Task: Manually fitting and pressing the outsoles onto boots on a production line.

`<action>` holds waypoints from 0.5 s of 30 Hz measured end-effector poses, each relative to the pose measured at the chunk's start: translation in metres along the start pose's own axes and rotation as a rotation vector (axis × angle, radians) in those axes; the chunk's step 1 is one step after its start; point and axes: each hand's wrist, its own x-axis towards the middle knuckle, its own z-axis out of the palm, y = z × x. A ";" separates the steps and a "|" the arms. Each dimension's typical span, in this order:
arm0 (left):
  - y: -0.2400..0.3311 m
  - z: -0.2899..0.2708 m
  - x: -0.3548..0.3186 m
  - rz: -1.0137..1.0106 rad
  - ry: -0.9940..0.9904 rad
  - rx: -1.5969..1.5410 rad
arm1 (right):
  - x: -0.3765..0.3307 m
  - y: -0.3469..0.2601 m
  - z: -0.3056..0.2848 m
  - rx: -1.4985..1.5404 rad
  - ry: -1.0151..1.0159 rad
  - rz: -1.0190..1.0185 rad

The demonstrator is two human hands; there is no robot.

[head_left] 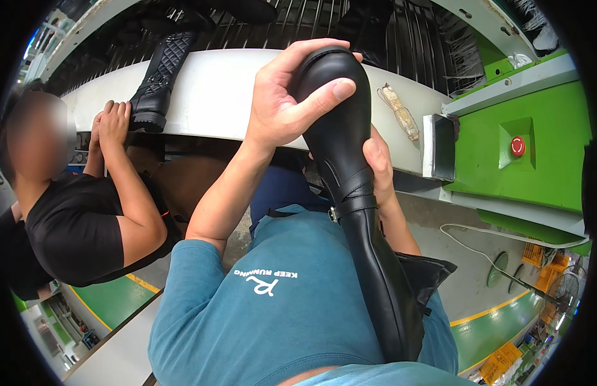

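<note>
A tall black leather boot point(340, 138) lies along my front, its rounded toe pointing away from me and its shaft running down across my chest. Around its ankle go crossed straps with a small metal buckle point(332, 214). My left hand point(297, 93) is wrapped over the toe, thumb pressed on the upper. Lower down, my right hand point(380, 164) grips the boot's right side near the instep; some of its fingers are hidden behind the boot. The shaft top flares open by my right side.
A white ledge point(208, 90) borders metal rollers point(298, 22) carrying dark boots. At left, a co-worker's hands touch a quilted black boot point(160, 83). On the right are a wrapped stick-like tool point(399, 110), a green machine panel point(523, 148) with a red button point(518, 146), and a fan point(565, 286).
</note>
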 end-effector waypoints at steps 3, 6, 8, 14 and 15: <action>0.000 0.000 0.000 -0.009 0.010 -0.003 | 0.000 0.001 -0.001 -0.011 -0.006 0.005; 0.000 0.002 0.000 -0.015 0.018 -0.004 | 0.000 0.005 -0.003 -0.015 -0.021 0.006; 0.000 0.002 -0.001 -0.012 0.020 0.009 | -0.001 0.004 0.001 -0.001 0.004 0.000; 0.000 0.001 0.001 0.008 0.021 0.007 | -0.001 0.002 -0.002 -0.014 -0.004 -0.003; 0.000 0.002 0.001 0.013 0.024 0.004 | -0.001 0.002 -0.002 -0.013 -0.004 -0.003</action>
